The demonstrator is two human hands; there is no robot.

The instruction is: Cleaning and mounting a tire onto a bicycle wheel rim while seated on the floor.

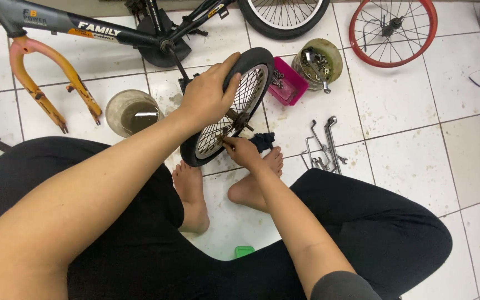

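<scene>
A small spoked bicycle wheel with a black tyre (256,60) stands tilted on the white tiled floor between my bare feet. My left hand (206,97) grips the top of the tyre and holds the wheel up. My right hand (243,151) is at the lower spokes by the hub (241,119), its fingers pinched on a small part at a spoke; what it holds is too small to tell. A dark cloth (263,140) lies just behind that hand.
A bicycle frame (112,32) with an orange fork (51,72) lies at the back left. Nearby stand a murky bowl (133,113), a pink tray (291,83), a round tub of tools (320,61), loose wrenches (324,147), a red rim (393,30) and a green object (244,251).
</scene>
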